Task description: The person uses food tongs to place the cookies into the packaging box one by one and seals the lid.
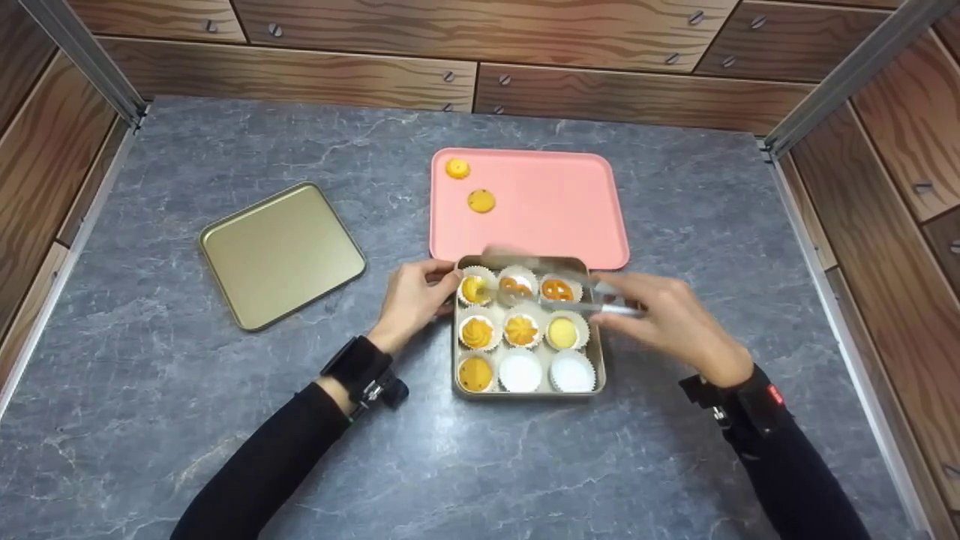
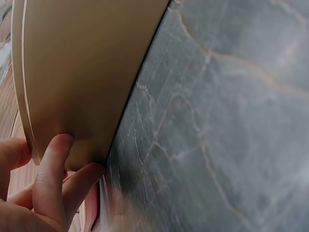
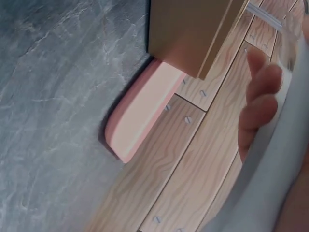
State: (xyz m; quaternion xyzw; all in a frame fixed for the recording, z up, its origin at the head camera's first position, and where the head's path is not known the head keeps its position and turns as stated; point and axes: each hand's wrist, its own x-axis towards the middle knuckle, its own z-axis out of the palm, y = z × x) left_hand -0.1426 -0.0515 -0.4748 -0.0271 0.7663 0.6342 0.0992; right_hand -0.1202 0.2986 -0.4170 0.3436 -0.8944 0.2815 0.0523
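Observation:
A gold rectangular tin (image 1: 529, 395) holds white paper cups in rows. Most cups carry cookies, including a swirled cookie (image 1: 476, 332), a pretzel cookie (image 1: 557, 291) and a round pale one (image 1: 562, 333). Two front cups, one a white paper cup (image 1: 573, 372), show only white inside. My left hand (image 1: 415, 300) grips the tin's far left corner, its fingers (image 2: 54, 169) against the outer wall. In my right hand (image 1: 671, 319) are tongs (image 1: 619, 309), held over the tin's back row. Their ends blur near the yellow cookie (image 1: 472, 288) at back left; whether they touch it I cannot tell.
Behind the tin lies a pink tray (image 1: 547, 202) with two cookies at its left, one round and spotted (image 1: 481, 200), the other yellow (image 1: 457, 168). To the left, a gold lid (image 1: 283, 256) lies on the grey marbled table (image 1: 360, 465). Wood-patterned panels surround the table.

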